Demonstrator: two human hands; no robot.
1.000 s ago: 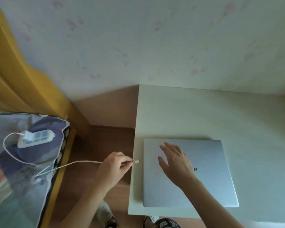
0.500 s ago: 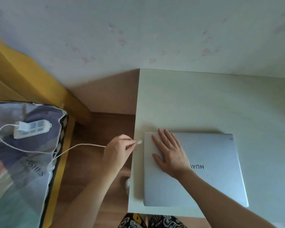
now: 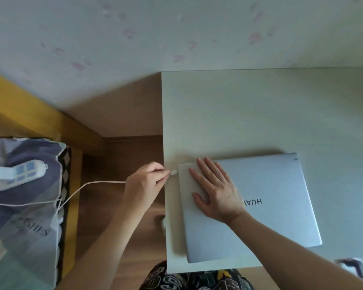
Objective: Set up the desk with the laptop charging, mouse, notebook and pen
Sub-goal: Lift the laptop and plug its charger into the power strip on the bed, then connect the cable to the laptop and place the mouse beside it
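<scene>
You are pinching the plug (image 3: 173,172) of the charging cable (image 3: 96,183) between the thumb and fingertips of your left hand (image 3: 144,184), and the plug is sitting just beside the left edge of the laptop (image 3: 270,206), near its far corner. Your right hand (image 3: 215,192) is lying flat on the closed lid with the fingers spread, pressing the laptop onto the desk (image 3: 239,114).

The port itself is not showing from this angle, so you are likely aligning by feel. A tilted plug could be scraping the casing or jamming at the port mouth. If you are easing the pressure of the flat hand, the push of insertion could be sliding the laptop to the right.

The cable is running across the open gap to the power strip (image 3: 19,174) lying on the bed (image 3: 25,237). Any tug could be dragging the strip off the bedding or pulling the plug away from the laptop.

The mouse, notebook and pen are not in view.
</scene>
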